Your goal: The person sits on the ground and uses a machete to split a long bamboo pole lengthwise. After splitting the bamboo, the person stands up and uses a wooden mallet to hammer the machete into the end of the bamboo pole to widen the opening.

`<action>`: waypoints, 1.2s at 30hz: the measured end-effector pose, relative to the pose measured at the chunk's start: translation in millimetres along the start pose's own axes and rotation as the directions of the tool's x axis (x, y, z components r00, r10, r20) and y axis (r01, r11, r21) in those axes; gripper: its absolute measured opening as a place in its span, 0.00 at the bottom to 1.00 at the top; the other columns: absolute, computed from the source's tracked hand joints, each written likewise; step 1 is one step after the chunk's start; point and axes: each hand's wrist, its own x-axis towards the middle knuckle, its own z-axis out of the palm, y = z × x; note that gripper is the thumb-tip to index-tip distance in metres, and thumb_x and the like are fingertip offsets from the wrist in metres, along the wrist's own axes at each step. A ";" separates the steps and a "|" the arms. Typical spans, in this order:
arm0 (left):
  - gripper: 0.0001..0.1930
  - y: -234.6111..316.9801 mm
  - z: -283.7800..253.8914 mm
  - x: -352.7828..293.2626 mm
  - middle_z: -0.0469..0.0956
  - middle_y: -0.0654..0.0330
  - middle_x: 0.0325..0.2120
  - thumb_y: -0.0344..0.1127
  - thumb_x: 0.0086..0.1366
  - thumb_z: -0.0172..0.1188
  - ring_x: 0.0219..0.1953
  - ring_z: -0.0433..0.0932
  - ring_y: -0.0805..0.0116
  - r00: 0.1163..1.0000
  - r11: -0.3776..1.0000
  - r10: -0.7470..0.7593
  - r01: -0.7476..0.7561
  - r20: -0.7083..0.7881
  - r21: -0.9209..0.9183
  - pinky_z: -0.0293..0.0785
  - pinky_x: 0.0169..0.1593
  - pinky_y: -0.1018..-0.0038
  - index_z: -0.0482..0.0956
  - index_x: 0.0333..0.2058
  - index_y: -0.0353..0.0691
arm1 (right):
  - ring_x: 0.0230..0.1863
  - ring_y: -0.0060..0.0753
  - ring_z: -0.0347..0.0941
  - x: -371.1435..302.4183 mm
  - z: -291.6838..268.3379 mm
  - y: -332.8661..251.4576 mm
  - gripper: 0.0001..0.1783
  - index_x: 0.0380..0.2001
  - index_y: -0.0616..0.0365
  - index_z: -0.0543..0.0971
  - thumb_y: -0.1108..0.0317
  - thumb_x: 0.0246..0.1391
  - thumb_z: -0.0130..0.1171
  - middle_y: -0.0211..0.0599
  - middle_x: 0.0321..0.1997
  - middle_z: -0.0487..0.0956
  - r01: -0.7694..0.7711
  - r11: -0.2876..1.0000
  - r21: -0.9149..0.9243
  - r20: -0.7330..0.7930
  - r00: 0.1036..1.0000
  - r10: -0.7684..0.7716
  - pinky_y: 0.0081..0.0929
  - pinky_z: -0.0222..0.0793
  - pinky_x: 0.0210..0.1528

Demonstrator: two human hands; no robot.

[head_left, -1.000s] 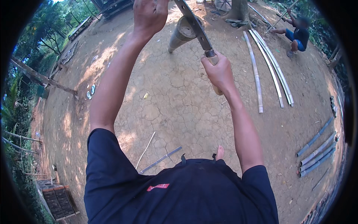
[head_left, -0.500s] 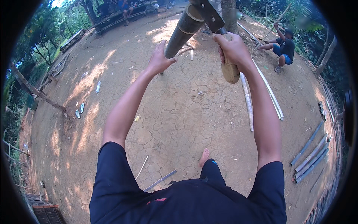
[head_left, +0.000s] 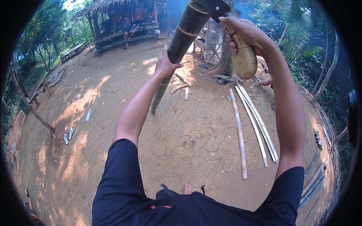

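Note:
A dark green bamboo pole stands tilted in front of me, its lower end near the ground. My left hand is closed around its middle, thumb lying across it. In my right hand is a machete, gripped by its bulging wooden handle. The dark blade, with a hole in it, sits at the pole's upper end. The top edge of the picture cuts off part of the blade, so I cannot tell how deep it is in the bamboo.
Split bamboo strips and a bamboo length lie at right, with more poles farther right. A tree trunk stands ahead, partly hiding a person. Another person sits by the thatched shelter. Slippers lie left.
The view has tilted up, bringing the shelter and the pole's lower end into sight. My right hand with the machete has shifted right and upward in view; both hands keep their hold.

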 end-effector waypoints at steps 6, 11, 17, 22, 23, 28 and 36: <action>0.59 -35.3 51.7 103.4 0.69 0.41 0.60 0.52 0.44 0.80 0.61 0.72 0.47 0.997 0.992 0.030 -0.039 -0.075 -0.121 0.67 0.64 0.57 0.53 0.68 0.35 | 0.25 0.19 0.78 84.8 -38.0 2.7 0.32 0.45 0.58 0.69 0.38 0.60 0.58 0.32 0.30 0.74 0.135 0.979 -0.155 -0.095 0.984 -0.150 0.16 0.77 0.22; 0.48 -42.4 66.3 156.9 0.75 0.44 0.52 0.52 0.45 0.79 0.54 0.78 0.48 0.990 0.975 0.030 -0.060 -0.139 -0.214 0.72 0.57 0.56 0.64 0.60 0.36 | 0.27 0.33 0.80 154.5 -62.9 -17.8 0.22 0.45 0.59 0.79 0.49 0.63 0.60 0.40 0.32 0.81 -0.019 0.972 -0.235 -0.215 0.976 -0.033 0.34 0.79 0.30; 0.45 -70.5 98.7 231.3 0.75 0.43 0.49 0.50 0.45 0.78 0.51 0.78 0.47 0.956 0.960 0.101 -0.166 -0.275 -0.224 0.73 0.54 0.56 0.65 0.57 0.36 | 0.37 0.41 0.82 236.9 -31.6 6.3 0.23 0.45 0.64 0.79 0.52 0.60 0.62 0.48 0.36 0.83 -0.096 0.603 -0.792 -0.463 0.738 -0.490 0.34 0.78 0.40; 0.45 -81.2 118.0 285.9 0.73 0.46 0.47 0.48 0.43 0.78 0.50 0.75 0.46 0.940 0.957 0.096 -0.177 -0.327 -0.231 0.72 0.54 0.56 0.65 0.56 0.33 | 0.35 0.48 0.84 312.3 -63.4 43.4 0.23 0.45 0.56 0.69 0.51 0.58 0.63 0.50 0.41 0.81 -0.364 0.032 -0.931 -0.293 0.693 -0.659 0.45 0.80 0.35; 0.45 -83.9 120.4 293.7 0.72 0.45 0.48 0.48 0.43 0.78 0.51 0.74 0.45 0.941 0.955 0.086 -0.172 -0.328 -0.242 0.72 0.55 0.55 0.65 0.56 0.33 | 0.40 0.59 0.82 325.6 -65.2 43.9 0.22 0.44 0.56 0.70 0.57 0.54 0.65 0.54 0.44 0.83 -0.374 0.150 -0.915 -0.385 0.703 -0.598 0.53 0.76 0.42; 0.50 -121.9 143.6 299.1 0.70 0.46 0.51 0.50 0.43 0.79 0.54 0.73 0.46 0.912 0.942 0.179 -0.267 -0.369 -0.203 0.70 0.57 0.55 0.61 0.61 0.36 | 0.39 0.57 0.83 367.9 -70.6 48.6 0.21 0.43 0.56 0.72 0.56 0.53 0.64 0.51 0.36 0.84 -0.461 0.141 -0.876 -0.453 0.690 -0.564 0.51 0.77 0.41; 0.46 -223.1 202.3 282.8 0.78 0.47 0.45 0.46 0.42 0.79 0.47 0.80 0.48 0.970 0.937 0.041 -0.120 -0.238 -0.327 0.76 0.51 0.56 0.66 0.59 0.40 | 0.38 0.56 0.83 398.7 -83.5 59.4 0.20 0.43 0.56 0.73 0.57 0.53 0.64 0.51 0.34 0.84 -0.439 0.121 -0.890 -0.421 0.692 -0.586 0.52 0.77 0.40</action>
